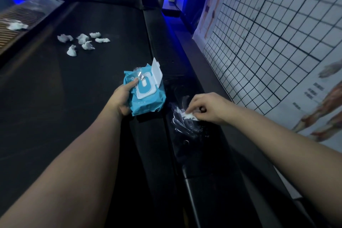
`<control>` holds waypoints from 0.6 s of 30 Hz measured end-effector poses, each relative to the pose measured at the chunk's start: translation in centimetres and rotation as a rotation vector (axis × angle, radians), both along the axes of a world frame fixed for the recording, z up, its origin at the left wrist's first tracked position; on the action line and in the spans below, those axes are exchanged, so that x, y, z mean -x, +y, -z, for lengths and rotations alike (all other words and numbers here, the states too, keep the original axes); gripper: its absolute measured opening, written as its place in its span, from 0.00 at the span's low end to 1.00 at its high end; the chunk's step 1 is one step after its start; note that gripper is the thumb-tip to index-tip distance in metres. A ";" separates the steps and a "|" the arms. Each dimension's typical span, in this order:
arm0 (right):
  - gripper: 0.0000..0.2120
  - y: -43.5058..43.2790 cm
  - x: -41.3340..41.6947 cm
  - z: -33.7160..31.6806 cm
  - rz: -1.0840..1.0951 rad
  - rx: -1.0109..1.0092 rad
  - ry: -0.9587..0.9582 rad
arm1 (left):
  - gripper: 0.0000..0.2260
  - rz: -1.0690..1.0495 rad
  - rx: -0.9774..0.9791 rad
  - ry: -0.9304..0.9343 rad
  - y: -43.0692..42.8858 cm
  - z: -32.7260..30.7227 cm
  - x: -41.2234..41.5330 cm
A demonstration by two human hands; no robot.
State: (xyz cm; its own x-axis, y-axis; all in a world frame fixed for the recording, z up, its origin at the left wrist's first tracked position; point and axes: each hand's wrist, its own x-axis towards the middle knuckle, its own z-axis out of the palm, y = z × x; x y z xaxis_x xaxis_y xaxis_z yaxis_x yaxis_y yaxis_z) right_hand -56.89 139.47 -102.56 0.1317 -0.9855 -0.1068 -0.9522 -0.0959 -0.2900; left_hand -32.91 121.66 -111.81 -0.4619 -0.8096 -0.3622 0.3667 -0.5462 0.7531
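wiping the treadmill's right rail

the right hand (209,106) pinches a crumpled white wipe (188,115) in curled fingers and presses it on the treadmill's right side rail (196,153), amid wet streaks. the left hand (121,98) grips a blue wipes pack (148,96), its white lid (157,73) flipped open, over the belt's (74,89) right edge. more crumpled wipes (83,41) lie scattered toward the belt's far left edge.
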 end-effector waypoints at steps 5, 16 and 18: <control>0.11 3.0 -1.6 -0.9 -0.084 -0.088 0.008 | 0.19 -0.054 0.004 -0.012 0.5 -0.2 0.1; 0.09 4.6 0.1 -0.2 0.048 0.098 -0.191 | 0.21 -0.048 0.011 -0.057 0.2 -0.2 0.2; 0.09 3.8 1.0 0.2 0.204 0.231 -0.250 | 0.21 -0.047 0.013 -0.061 0.4 -0.3 0.2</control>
